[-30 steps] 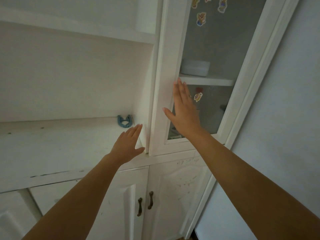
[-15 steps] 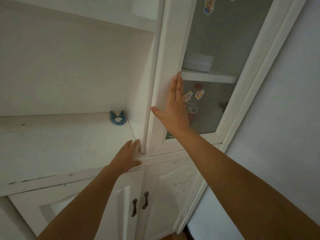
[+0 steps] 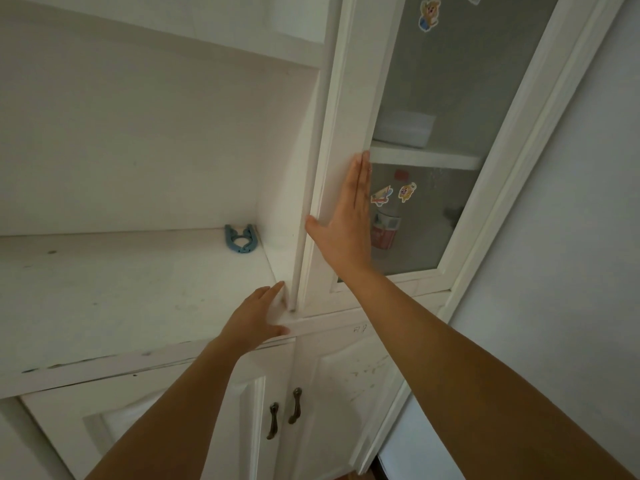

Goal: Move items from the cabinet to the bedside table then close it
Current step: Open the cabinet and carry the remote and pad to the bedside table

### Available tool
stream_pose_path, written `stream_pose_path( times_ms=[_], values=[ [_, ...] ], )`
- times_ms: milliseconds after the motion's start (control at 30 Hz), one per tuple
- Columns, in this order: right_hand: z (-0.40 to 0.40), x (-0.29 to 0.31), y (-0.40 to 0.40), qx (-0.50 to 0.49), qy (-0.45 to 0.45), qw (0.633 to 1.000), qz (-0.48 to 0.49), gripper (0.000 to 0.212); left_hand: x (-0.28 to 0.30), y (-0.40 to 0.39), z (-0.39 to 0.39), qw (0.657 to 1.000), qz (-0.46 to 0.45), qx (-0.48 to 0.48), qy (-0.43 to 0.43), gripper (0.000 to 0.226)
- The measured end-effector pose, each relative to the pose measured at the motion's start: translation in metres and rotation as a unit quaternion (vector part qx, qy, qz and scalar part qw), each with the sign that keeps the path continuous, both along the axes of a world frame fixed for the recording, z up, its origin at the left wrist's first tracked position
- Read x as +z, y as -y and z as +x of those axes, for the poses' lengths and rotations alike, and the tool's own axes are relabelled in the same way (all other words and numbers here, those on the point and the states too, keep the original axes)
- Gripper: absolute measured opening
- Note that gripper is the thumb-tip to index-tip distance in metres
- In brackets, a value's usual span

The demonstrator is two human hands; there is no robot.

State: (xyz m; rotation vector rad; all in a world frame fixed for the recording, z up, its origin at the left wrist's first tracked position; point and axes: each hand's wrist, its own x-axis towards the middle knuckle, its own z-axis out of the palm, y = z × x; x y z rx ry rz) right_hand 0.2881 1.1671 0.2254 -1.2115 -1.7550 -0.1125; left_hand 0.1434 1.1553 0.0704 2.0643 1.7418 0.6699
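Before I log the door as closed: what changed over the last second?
The right hand, flat on the glass door, pushed it in until its edge drew nearly flush with the frame. The left hand sank to the shelf corner. Nothing was gripped; the blue clip stayed put.

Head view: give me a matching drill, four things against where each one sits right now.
Things:
1. right hand
2. left hand
3. blue clip
4. white box

Places:
A. back corner of the open shelf
B. flat against the frame of the glass door
C. upper shelf behind the glass
D. front edge of the open shelf, beside the door's lower corner

Pairs: 1-B, 2-D, 3-A, 4-C
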Motion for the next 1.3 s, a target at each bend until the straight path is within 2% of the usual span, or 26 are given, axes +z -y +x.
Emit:
stream_pose_path(
  times_ms=[333,767,1133,1300],
  values=[
    [-0.013,0.002,0.003,0.013,-0.035,0.999,0.003,0.104,0.002,0.005,-0.001,1.000,0.019,0.005,0.009,0.091],
    [-0.016,0.002,0.003,0.007,-0.021,1.000,-0.009,0.107,0.001,0.004,-0.004,1.000,0.023,-0.003,0.014,0.090],
    [-0.019,-0.001,-0.002,-0.086,0.036,0.995,0.023,0.096,0.003,0.002,-0.001,1.000,0.017,-0.009,0.005,0.087],
    [-0.026,0.001,-0.002,-0.116,0.027,0.992,0.035,0.104,0.003,0.003,-0.001,1.000,0.025,-0.008,0.012,0.087]
  ],
)
